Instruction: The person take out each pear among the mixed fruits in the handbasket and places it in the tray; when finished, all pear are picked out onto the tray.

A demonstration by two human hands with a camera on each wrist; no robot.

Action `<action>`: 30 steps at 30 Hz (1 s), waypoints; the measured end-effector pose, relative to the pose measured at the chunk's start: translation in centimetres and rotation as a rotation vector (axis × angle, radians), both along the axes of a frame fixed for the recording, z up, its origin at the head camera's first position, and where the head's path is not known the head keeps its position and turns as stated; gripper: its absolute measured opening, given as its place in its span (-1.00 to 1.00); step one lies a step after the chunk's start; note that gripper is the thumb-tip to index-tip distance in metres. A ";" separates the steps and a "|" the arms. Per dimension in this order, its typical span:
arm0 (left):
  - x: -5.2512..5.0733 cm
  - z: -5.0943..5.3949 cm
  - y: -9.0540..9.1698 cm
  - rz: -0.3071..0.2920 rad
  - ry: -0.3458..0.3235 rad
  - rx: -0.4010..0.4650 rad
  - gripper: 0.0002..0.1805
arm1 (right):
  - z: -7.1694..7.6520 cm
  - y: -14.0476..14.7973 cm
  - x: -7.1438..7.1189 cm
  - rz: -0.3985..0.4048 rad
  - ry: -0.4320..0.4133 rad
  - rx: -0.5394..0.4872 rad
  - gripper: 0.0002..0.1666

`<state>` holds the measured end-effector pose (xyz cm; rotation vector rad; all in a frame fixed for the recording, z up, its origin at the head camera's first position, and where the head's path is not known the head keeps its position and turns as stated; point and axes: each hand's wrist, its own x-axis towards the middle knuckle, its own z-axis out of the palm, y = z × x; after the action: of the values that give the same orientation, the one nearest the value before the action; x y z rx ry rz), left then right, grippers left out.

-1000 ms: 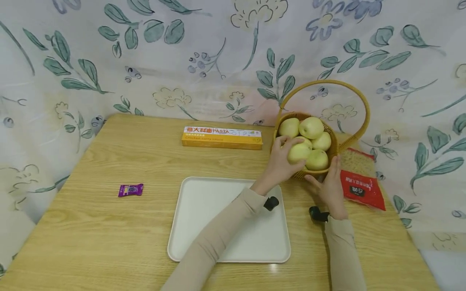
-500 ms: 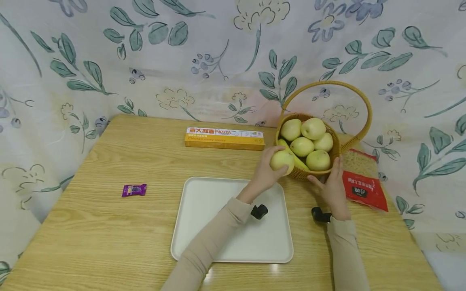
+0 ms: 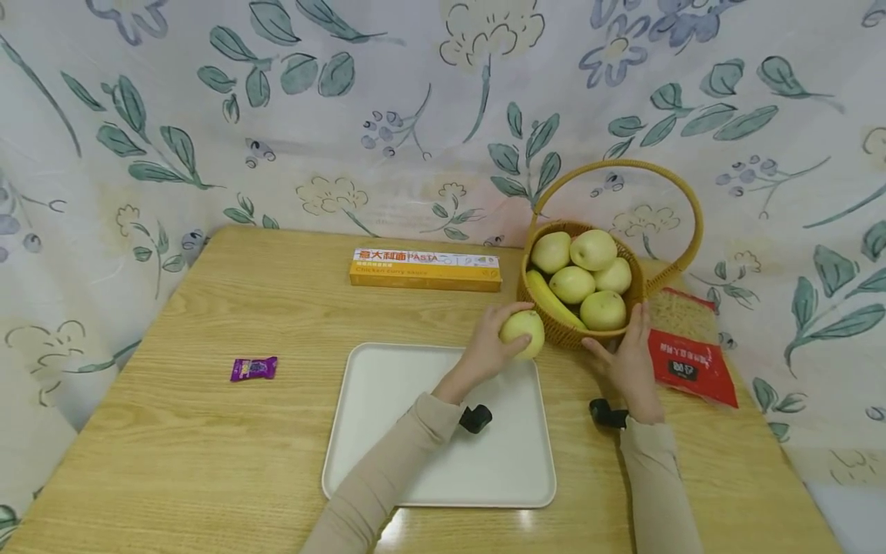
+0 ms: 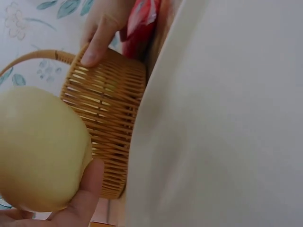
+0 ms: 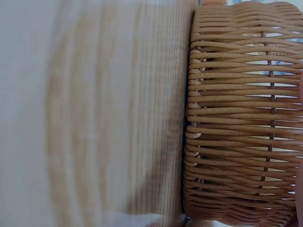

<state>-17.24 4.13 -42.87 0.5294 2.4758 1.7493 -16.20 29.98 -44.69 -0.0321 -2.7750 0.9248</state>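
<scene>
near, a white tray [image 3: 377,385] lies on the worktop [image 3: 173,446]. at its far right corner, the left hand [image 3: 487,340] has its grip curled round one pale fruit [image 3: 524,334]. the right hand [image 3: 633,368], fingers straight, touches the near right side of the basket [image 3: 564,337], which holds more fruits [image 3: 604,311] and a banana [image 3: 551,298]. a pasta box [image 3: 425,269] lies near the far edge.

Basket [image 4: 106,116] in all three views
</scene>
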 end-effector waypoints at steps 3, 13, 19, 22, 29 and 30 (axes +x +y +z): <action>0.4 -0.2 0.0 -0.010 0.007 -0.026 -0.49 | 0.0 0.1 0.1 0.001 0.012 -0.005 0.29; 1.2 -0.8 -0.2 -0.042 -0.012 -0.091 -0.55 | 0.3 -0.3 -0.1 -0.001 0.004 -0.011 0.27; 1.4 -1.0 -0.1 -0.079 -0.004 -0.159 -0.57 | 0.2 -0.3 -0.2 0.002 0.008 -0.024 0.26; 1.4 -1.2 -0.1 -0.112 -0.012 -0.173 -0.56 | 0.0 -0.1 -0.2 -0.003 0.013 -0.028 0.27; 1.1 -1.3 -0.4 -0.169 -0.034 -0.173 -0.50 | -0.3 0.1 -0.1 -0.005 0.002 -0.034 0.29; 1.1 -1.2 -0.4 -0.177 -0.039 -0.172 -0.48 | -0.3 0.1 0.0 -0.003 -0.002 -0.034 0.28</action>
<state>-16.18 3.70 -44.08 0.6690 2.4381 1.4535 -16.23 30.04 -45.03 -0.0421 -2.7603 0.9718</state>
